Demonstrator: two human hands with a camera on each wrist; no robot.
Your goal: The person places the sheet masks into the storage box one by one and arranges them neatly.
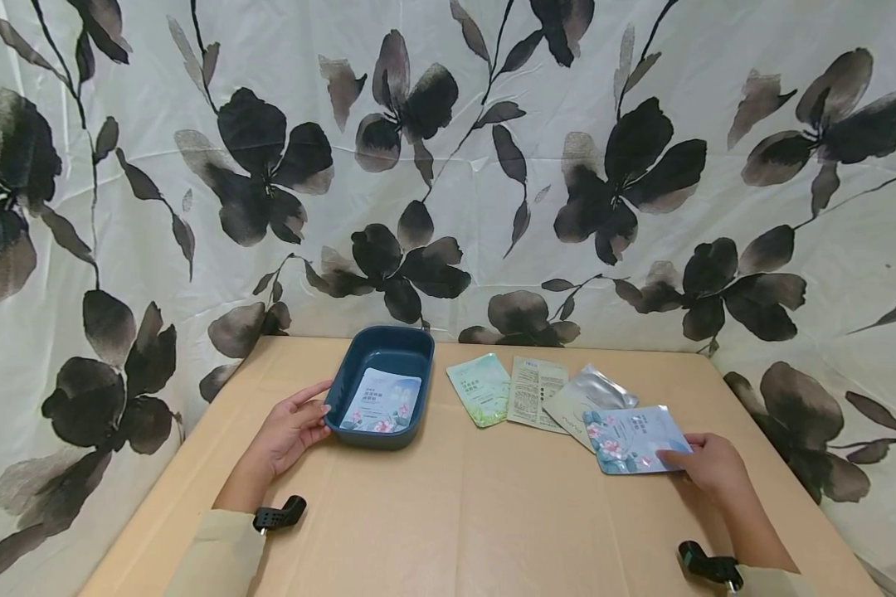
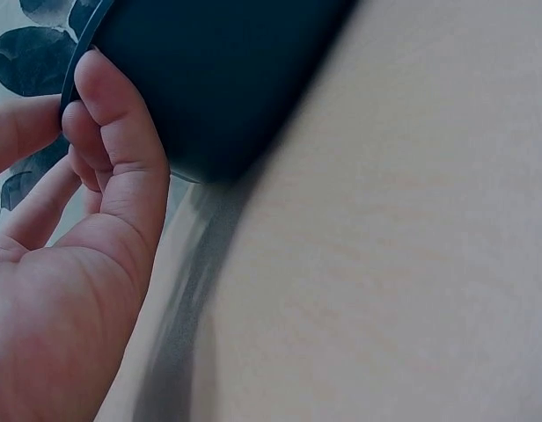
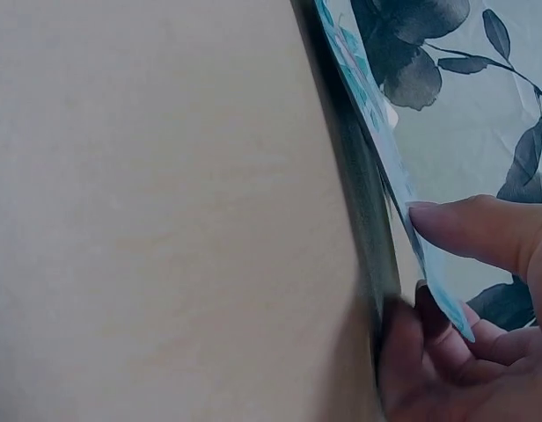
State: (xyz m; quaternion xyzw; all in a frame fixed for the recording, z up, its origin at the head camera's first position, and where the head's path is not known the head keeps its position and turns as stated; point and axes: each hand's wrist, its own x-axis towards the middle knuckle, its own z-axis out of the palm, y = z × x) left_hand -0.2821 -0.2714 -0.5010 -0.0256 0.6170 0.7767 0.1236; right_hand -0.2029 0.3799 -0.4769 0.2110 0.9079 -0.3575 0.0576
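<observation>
At the left side of a dark blue plastic basin (image 1: 392,443), my left hand (image 1: 289,433) grips the rim between fingers and thumb. The left wrist view shows its fingertips (image 2: 104,83) at the edge of the basin. Inside lies a pale blue face mask packet with pink flowers (image 1: 381,400). On the right, my right hand (image 1: 713,466) pinches the near right corner of a similar blue flowered face mask packet (image 1: 635,439). This packet overlaps a silver-edged packet (image 1: 601,394) in the head view. In the right wrist view the thumb (image 3: 465,224) presses on the packet's face.
A green packet (image 1: 481,388) and a cream packet with printed text (image 1: 536,391) lie on the light wooden table (image 1: 448,531) between basin and right hand. Behind the table hangs a white cloth with dark flowers (image 1: 493,207). Each wrist wears a black device (image 1: 280,514).
</observation>
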